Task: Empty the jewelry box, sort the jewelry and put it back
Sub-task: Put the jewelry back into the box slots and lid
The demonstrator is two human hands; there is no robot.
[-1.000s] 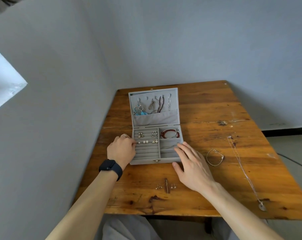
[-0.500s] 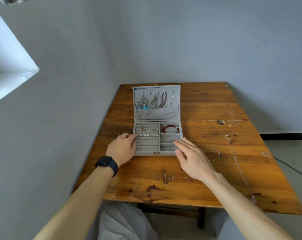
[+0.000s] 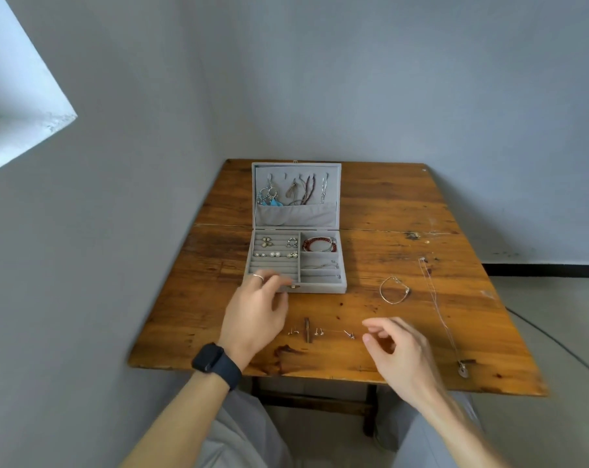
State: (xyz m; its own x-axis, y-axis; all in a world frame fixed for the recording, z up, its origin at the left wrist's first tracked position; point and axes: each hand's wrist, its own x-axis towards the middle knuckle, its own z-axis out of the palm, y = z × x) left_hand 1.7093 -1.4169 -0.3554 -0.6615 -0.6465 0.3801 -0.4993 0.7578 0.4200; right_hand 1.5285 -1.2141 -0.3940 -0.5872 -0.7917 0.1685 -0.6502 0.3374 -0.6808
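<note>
The grey jewelry box (image 3: pixel 323 288) lies open on the wooden table (image 3: pixel 404 204). Earrings and necklaces hang in its lid (image 3: pixel 296 192). Its ring rolls hold several studs and rings, and a red bracelet (image 3: pixel 319 244) sits in the top right compartment. My left hand (image 3: pixel 256 310) hovers at the box's front left corner, fingers loosely curled, holding nothing. My right hand (image 3: pixel 399 349) is near the table's front edge, fingers apart and empty, just right of small stud earrings (image 3: pixel 349 334). More studs (image 3: pixel 306 331) lie beside them.
A thin bangle (image 3: pixel 392 289) lies right of the box. A long chain necklace with a pendant (image 3: pixel 463 370) runs down the table's right side. Walls close in at the left and back. My knees are under the front edge.
Both hands have left the box's sides. The right hand has pulled back toward the front edge near the studs; the left has drawn back to the box's front left corner.
</note>
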